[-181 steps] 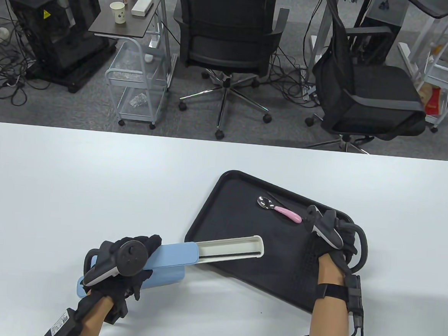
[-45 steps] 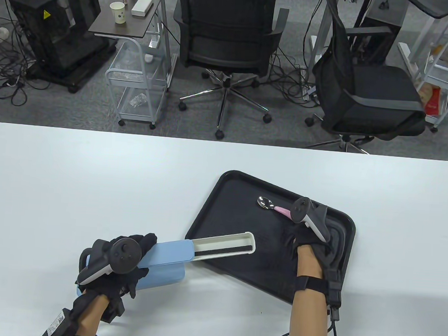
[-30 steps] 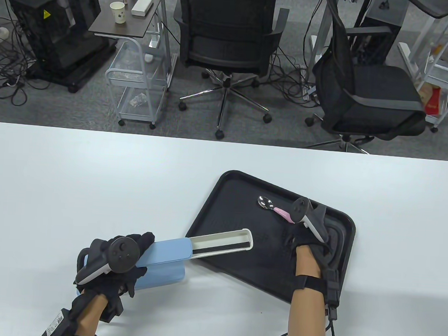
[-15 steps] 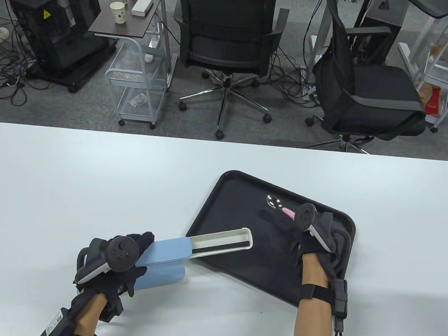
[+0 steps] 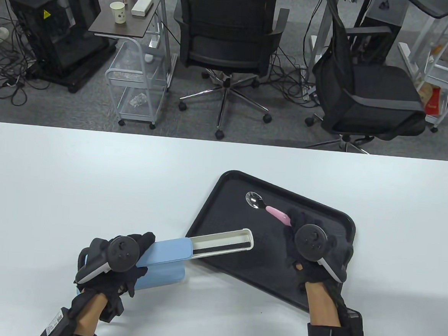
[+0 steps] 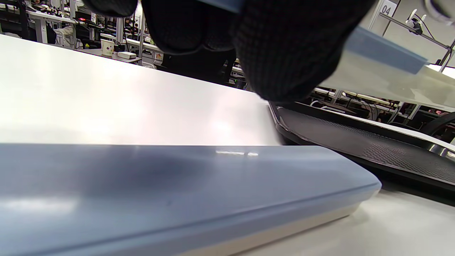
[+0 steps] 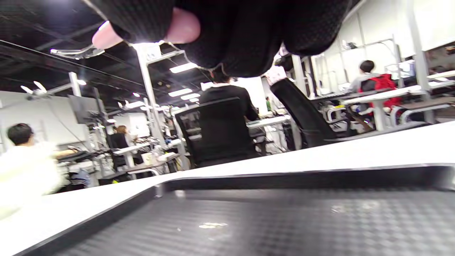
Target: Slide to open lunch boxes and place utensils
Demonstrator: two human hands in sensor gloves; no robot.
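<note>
The lunch box (image 5: 171, 258) is in my left hand (image 5: 115, 262), which grips its blue sleeve at the near left of the table (image 5: 93, 174); its white drawer (image 5: 222, 242) is slid out over the black tray (image 5: 240, 269). My right hand (image 5: 310, 247) pinches the pink handle of the spoon (image 5: 269, 209) and holds it above the tray.

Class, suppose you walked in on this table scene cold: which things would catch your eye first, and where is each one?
First, the pink-handled spoon, held by the right hand over the black tray on the table's right half. Next, the blue lunch box at lower left, gripped by the left hand, its white drawer slid open toward the tray with a dark strip along its floor.
</note>
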